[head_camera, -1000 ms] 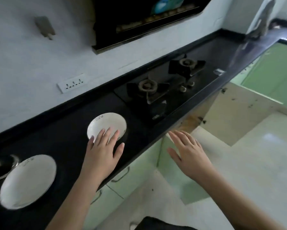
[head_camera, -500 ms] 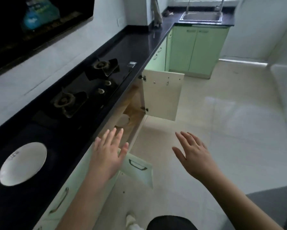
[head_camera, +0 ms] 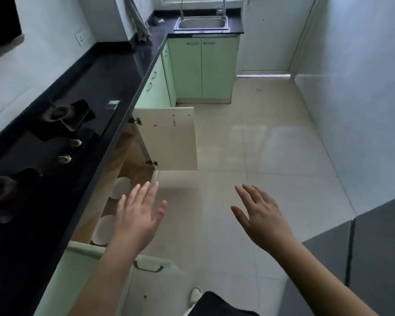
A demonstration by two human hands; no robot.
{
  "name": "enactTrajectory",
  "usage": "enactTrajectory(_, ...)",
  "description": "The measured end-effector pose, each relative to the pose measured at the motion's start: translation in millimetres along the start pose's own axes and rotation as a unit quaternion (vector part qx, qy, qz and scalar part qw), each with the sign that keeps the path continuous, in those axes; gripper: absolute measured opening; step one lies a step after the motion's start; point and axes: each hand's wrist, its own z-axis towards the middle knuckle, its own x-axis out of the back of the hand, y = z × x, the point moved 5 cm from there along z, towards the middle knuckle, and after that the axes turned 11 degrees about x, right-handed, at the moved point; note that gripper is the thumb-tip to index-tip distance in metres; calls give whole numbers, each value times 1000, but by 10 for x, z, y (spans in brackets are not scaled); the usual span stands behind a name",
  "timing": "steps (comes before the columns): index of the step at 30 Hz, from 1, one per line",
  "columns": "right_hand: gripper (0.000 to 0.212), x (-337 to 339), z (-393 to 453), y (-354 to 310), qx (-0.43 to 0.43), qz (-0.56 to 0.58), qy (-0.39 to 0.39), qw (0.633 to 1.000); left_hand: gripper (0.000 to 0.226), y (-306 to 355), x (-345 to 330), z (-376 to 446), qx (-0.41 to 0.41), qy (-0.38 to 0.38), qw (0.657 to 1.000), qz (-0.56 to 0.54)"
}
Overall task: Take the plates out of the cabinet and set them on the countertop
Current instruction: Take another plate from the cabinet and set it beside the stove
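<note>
The cabinet [head_camera: 132, 169] under the black countertop [head_camera: 114, 71] stands open, its far door [head_camera: 169, 137] swung out over the floor. Two white plates show on its wooden shelf: one [head_camera: 122, 187] further in and one [head_camera: 104, 230] nearer, partly hidden by my left hand. My left hand [head_camera: 138, 220] hovers in front of the cabinet opening, fingers spread, holding nothing. My right hand [head_camera: 260, 217] is over the floor to the right, also spread and holding nothing. The plates on the countertop are out of view.
A black gas hob [head_camera: 55, 137] with two burners and knobs fills the counter at left. The near cabinet door [head_camera: 146, 263] with a handle juts out below my left arm. A steel sink [head_camera: 202, 23] sits at the far end above green cabinets [head_camera: 203, 69]. Tiled floor [head_camera: 260, 144] lies to the right.
My view has swung from the countertop plates to the open cabinet. My left hand left the plate on the counter and moved down to the cabinet opening; both hands stay spread.
</note>
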Motion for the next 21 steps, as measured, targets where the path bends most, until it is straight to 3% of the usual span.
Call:
enactTrajectory(9, 68, 35, 287, 538, -90, -28, 1, 996, 81, 721, -116, 834, -102, -40, 994, 25)
enactTrajectory(14, 72, 39, 526, 894, -107, -45, 2, 993, 69, 1322, -183, 1084, -158, -22, 985, 60)
enactTrajectory(21, 75, 261, 1188, 1611, -66, -71, -7, 995, 65, 2144, -297, 1527, -137, -22, 989, 57)
